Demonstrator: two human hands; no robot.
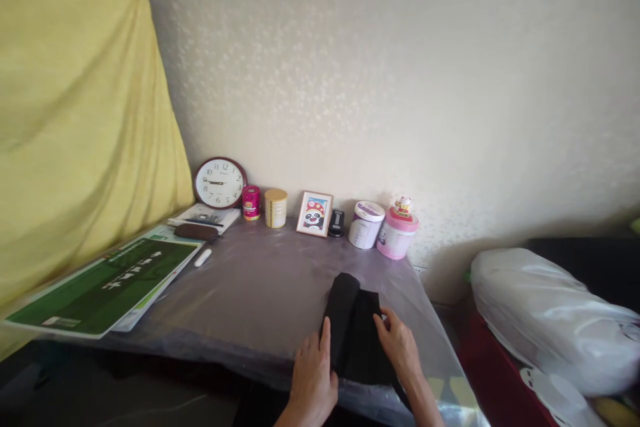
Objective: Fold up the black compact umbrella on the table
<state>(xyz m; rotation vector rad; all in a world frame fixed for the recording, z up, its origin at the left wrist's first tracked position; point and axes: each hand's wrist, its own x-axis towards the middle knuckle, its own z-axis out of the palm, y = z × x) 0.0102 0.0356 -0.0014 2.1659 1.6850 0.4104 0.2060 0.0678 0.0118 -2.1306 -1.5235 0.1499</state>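
A black folded fabric piece (pixel 357 337) lies near the front right edge of the table, its left part a thick rounded fold and its right part a flatter flap. My left hand (pixel 314 373) holds the thick fold from the left, index finger stretched along its side and thumb at its lower edge. On the other side, my right hand (pixel 400 343) pinches the flap's right edge between thumb and fingers. A dark strap-like end hangs below it by my right wrist. What the fabric piece is, I cannot tell.
Along the wall stand a clock (pixel 220 183), a pink can (pixel 251 203), a yellow-lidded can (pixel 275 208), a panda picture frame (pixel 315 213) and two tubs (pixel 367 225). Green printed sheets (pixel 107 287) cover the table's left side. A white plastic bag (pixel 555 317) sits to the right.
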